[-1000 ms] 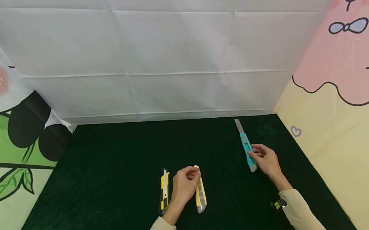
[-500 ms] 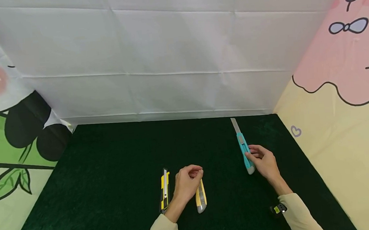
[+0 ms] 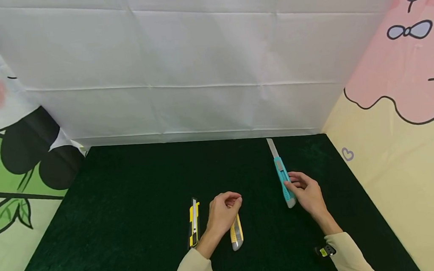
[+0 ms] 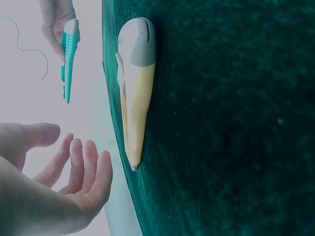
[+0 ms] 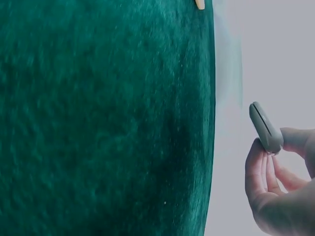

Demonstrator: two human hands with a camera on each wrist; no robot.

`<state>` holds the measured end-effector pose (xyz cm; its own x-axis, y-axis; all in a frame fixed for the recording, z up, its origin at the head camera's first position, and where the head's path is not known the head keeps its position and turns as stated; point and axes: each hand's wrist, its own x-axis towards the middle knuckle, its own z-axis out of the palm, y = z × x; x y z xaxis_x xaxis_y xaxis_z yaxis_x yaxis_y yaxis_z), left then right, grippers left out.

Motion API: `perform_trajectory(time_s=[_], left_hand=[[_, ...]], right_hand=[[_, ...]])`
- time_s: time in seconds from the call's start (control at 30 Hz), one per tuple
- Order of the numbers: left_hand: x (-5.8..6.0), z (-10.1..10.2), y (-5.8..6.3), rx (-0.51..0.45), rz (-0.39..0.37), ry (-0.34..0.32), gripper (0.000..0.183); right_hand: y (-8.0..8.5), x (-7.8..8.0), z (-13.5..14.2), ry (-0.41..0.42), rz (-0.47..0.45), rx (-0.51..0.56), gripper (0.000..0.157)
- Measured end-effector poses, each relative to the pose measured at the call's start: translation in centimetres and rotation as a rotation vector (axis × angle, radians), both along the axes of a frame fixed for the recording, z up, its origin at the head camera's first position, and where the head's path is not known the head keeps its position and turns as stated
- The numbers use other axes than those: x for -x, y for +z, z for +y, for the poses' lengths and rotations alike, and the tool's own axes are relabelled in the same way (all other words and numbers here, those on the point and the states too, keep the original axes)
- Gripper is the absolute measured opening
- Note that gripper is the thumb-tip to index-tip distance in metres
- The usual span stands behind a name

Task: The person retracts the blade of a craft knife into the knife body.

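My right hand (image 3: 308, 194) pinches a teal utility knife (image 3: 283, 176) between thumb and fingers, its long silver blade out and aimed at the back. In the right wrist view only the knife's grey end cap (image 5: 266, 129) shows past the fingertips. My left hand (image 3: 223, 213) holds nothing; its fingers are loosely bent, and in the left wrist view a gap parts the thumb from them. That hand hovers over the far part of a pale yellow utility knife (image 4: 140, 81) with a grey end, lying on the cloth. Left of it lies a black-and-yellow utility knife (image 3: 194, 222), its near end beside my wrist.
Dark green cloth (image 3: 129, 193) covers the table. Behind it hangs a white sheet (image 3: 196, 69). Printed side panels show a panda (image 3: 30, 141) at left and a pink bear (image 3: 407, 78) at right. A small black device (image 3: 327, 251) is at my right cuff.
My right hand has drifted left and slightly nearer with the teal utility knife. My left hand has shifted a little right and away from me, while the two lying knives stay put.
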<state>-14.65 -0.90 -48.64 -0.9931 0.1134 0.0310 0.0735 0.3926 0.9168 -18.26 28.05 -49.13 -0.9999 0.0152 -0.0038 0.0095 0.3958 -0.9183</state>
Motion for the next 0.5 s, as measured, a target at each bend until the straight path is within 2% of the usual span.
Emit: perform_trajectory(time_s=[0.2,0.5], left_hand=[[0.2,0.3,-0.1,-0.004,0.008,0.008,0.018],[0.5,1.2,-0.4,-0.022,0.029,-0.015,0.018]], right_hand=[[0.0,-0.4,-0.7,-0.002,0.009,0.03,0.041],[0.3,-1.0,-1.5,-0.008,0.001,0.06,0.041]])
